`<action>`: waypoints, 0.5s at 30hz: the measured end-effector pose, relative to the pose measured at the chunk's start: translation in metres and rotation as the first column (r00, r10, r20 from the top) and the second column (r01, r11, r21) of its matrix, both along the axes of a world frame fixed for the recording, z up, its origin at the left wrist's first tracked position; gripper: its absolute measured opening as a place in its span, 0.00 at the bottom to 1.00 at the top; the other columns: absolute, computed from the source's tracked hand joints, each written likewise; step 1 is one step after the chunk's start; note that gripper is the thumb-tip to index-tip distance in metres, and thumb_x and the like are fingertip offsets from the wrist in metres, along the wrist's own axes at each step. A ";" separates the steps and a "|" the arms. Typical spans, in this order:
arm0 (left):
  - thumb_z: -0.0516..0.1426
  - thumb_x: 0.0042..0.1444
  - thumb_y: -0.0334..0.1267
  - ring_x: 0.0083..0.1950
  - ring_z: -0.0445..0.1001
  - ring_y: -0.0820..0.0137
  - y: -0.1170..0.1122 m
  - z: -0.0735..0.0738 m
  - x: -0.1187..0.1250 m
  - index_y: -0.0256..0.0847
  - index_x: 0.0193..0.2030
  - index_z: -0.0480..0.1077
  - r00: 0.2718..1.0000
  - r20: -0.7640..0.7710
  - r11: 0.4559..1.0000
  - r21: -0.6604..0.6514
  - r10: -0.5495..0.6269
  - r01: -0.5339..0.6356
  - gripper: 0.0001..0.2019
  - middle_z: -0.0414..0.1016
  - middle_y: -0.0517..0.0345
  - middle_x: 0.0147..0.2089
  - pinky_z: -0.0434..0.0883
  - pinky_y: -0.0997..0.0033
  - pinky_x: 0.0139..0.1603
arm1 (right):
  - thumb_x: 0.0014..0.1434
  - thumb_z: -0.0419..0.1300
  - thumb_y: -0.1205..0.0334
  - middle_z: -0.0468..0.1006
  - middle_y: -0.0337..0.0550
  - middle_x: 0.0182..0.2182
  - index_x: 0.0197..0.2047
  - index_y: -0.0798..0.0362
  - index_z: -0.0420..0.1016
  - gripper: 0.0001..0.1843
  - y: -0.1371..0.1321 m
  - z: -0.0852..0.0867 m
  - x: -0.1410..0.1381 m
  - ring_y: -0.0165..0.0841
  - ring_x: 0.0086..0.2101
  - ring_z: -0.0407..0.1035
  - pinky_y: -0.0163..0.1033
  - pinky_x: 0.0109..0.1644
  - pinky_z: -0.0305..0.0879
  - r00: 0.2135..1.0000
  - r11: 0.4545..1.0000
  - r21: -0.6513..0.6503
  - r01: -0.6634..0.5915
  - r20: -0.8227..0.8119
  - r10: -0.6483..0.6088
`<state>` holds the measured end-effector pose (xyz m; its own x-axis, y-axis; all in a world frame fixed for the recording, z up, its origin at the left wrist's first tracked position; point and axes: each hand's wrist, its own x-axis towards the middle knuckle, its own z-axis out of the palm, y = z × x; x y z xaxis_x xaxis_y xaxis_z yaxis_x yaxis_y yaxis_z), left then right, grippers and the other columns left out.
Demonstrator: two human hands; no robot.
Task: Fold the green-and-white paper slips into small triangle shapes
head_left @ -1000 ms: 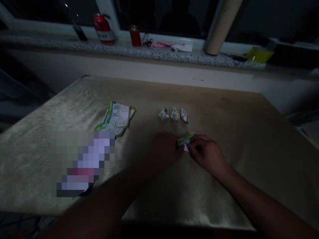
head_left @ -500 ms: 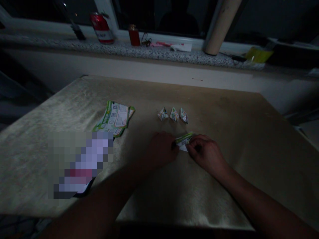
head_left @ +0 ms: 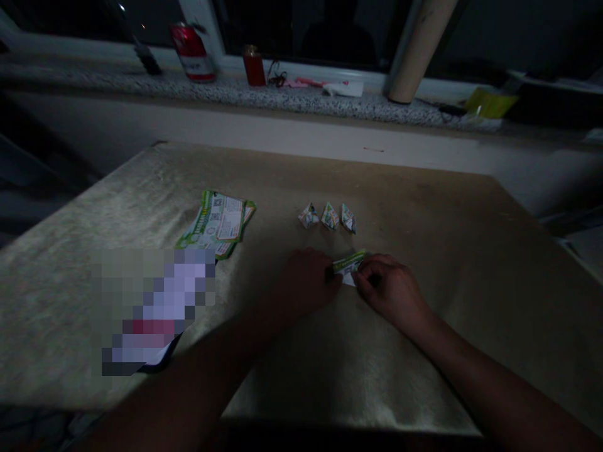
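Both hands meet low on a tan table (head_left: 424,207) in dim light. My left hand (head_left: 306,282) and my right hand (head_left: 389,292) pinch the two ends of a small green and white paper strip (head_left: 348,265), partly folded, held just above the tabletop. The fingers of both hands are curled onto it. Just beyond the hands, three small folded paper pieces (head_left: 328,216) stand in a row. A short stack of green and white printed slips (head_left: 217,223) lies to the left.
A blurred-out flat object (head_left: 155,311) lies near the table's left front. Behind the table runs a speckled sill (head_left: 292,97) with a red can (head_left: 191,44), a small red container (head_left: 254,66), a cardboard tube (head_left: 417,47) and a yellow packet (head_left: 490,103).
The hands have shifted very slightly left and kept pinching the strip; the strip looks a little shorter between the fingers. Nothing else moved.
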<state>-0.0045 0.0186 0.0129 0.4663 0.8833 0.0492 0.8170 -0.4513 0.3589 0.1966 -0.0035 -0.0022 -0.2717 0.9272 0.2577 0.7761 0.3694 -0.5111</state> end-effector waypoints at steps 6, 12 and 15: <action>0.54 0.62 0.50 0.43 0.76 0.57 -0.002 -0.004 0.008 0.37 0.39 0.76 0.997 -0.064 0.998 0.047 0.053 -0.050 0.18 0.79 0.48 0.39 0.68 0.55 0.49 | 0.59 0.63 0.66 0.79 0.45 0.34 0.26 0.51 0.73 0.09 0.001 -0.002 0.000 0.39 0.38 0.74 0.43 0.45 0.70 1.000 0.999 0.032 -0.004 -0.014 0.004; 0.56 0.61 0.49 0.44 0.76 0.57 0.000 -0.004 0.006 0.38 0.39 0.77 0.998 -0.050 0.999 0.027 0.041 -0.039 0.16 0.79 0.49 0.38 0.68 0.55 0.50 | 0.59 0.63 0.65 0.80 0.46 0.34 0.26 0.51 0.73 0.10 0.001 0.000 0.000 0.39 0.38 0.74 0.44 0.45 0.70 1.000 1.000 0.024 0.002 -0.005 -0.002; 0.56 0.61 0.48 0.44 0.76 0.58 0.000 -0.002 0.005 0.39 0.38 0.76 0.998 -0.052 0.999 0.010 0.034 -0.034 0.14 0.79 0.50 0.38 0.68 0.56 0.50 | 0.59 0.62 0.65 0.80 0.46 0.34 0.26 0.51 0.73 0.10 0.001 0.001 0.000 0.39 0.38 0.74 0.44 0.45 0.70 1.000 1.000 0.017 -0.003 -0.012 0.003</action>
